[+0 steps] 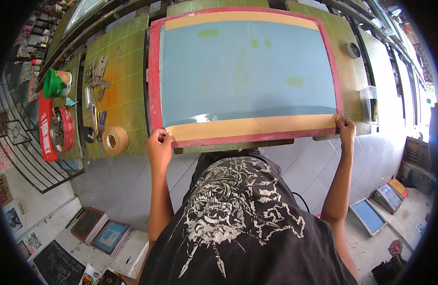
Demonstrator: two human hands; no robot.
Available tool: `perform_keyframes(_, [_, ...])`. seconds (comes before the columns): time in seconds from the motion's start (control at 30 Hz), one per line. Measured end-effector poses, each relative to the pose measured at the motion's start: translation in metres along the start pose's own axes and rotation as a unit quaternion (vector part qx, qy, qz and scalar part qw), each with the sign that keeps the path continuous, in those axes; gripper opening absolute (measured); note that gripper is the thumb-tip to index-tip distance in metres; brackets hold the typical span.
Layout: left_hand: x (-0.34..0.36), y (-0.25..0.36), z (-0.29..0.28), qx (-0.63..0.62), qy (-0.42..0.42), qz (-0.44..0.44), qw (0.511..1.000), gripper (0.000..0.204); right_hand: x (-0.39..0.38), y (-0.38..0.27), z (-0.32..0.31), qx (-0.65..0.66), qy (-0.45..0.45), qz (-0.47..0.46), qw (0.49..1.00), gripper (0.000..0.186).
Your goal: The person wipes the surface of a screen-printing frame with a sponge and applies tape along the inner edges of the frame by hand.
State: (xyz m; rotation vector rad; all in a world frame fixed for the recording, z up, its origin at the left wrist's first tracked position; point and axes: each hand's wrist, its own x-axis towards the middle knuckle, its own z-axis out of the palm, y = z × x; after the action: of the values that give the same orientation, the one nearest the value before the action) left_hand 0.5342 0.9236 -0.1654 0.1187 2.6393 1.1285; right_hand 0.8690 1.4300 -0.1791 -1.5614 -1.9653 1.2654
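Note:
A large silk-screen frame (338, 95) with red edges lies in front of me on a green board. Its blue mesh (247, 71) carries a few yellow-green stains. One tan tape strip (242, 19) runs along the far side. Along the near side lies another strip of tan tape (257, 125), stretched between my hands. My left hand (160, 145) pinches this strip's left end at the near left corner. At the near right corner my right hand (345, 130) is closed on the other end, thumb and fingers together. How firmly the tape sticks to the frame cannot be seen.
Left of the frame lie a tape roll (115, 140), blue-handled scissors (102, 118) and metal hinges (100, 66). Beyond them stand a green tub (56, 83) and a round red tin (62, 129). A clear plastic container (369, 105) and a small dark round item (354, 50) sit on the right.

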Motion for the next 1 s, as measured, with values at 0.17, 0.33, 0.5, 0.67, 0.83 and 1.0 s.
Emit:
perform_keyframes(0.17, [0.000, -0.002, -0.001, -0.013, -0.002, -0.004, 1.000, 0.011, 0.003, 0.010, -0.002, -0.039, 0.017, -0.013, 0.999, 0.017])
perform_keyframes(0.33, [0.002, -0.001, -0.002, 0.009, -0.004, 0.011, 1.000, 0.012, 0.005, 0.011, -0.003, -0.038, 0.018, -0.013, 0.999, 0.016])
perform_keyframes(0.5, [0.000, -0.001, -0.003, 0.012, 0.001, 0.008, 1.000, 0.012, 0.001, 0.006, -0.003, -0.023, 0.006, -0.003, 1.000, 0.016])
perform_keyframes(0.67, [0.000, 0.000, -0.003, 0.008, -0.004, -0.001, 1.000, 0.012, -0.002, 0.001, -0.002, -0.008, 0.000, 0.010, 1.000, 0.015])
perform_keyframes(0.83, [0.000, 0.003, -0.004, 0.015, -0.001, 0.014, 1.000, 0.012, 0.002, 0.008, -0.003, -0.019, -0.002, -0.004, 1.000, 0.016])
perform_keyframes(1.0, [-0.001, -0.010, -0.008, -0.073, -0.032, 0.019, 0.997, 0.008, 0.004, 0.008, -0.010, 0.006, -0.033, -0.002, 0.999, 0.018])
